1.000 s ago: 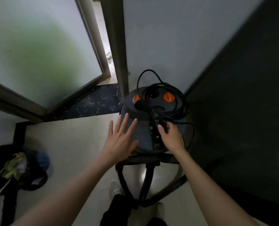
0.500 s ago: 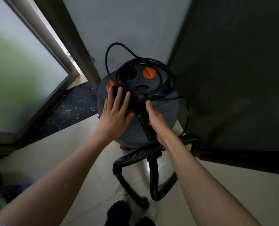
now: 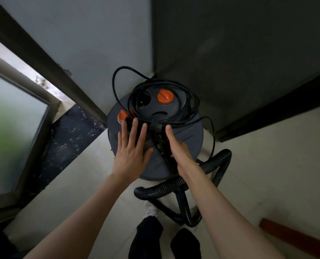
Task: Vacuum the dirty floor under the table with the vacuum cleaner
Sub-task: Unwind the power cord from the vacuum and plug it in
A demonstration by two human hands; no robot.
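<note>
Pale tiled floor [image 3: 267, 156] meets a grey wall [image 3: 99, 43] and a darker panel [image 3: 249, 43] in a corner, frosted glass door [image 3: 11, 128] at left, dark marbled threshold [image 3: 67, 139] below it; the grey drum vacuum cleaner [image 3: 189, 135] stands in that corner with its black power cord [image 3: 185, 101] coiled on the lid and ribbed hose [image 3: 166, 187] looped on the floor in front. Left hand [image 3: 131, 152] lies flat, fingers straight and spread, on the lid by an orange knob [image 3: 122, 114]; right hand [image 3: 177, 146] reaches edge-on along the central handle strip, thumb extended, other fingers hidden, so its grasp cannot be told. Against half a second ago, both hands sit slightly farther up the lid and the view has swung right, showing less door.
</note>
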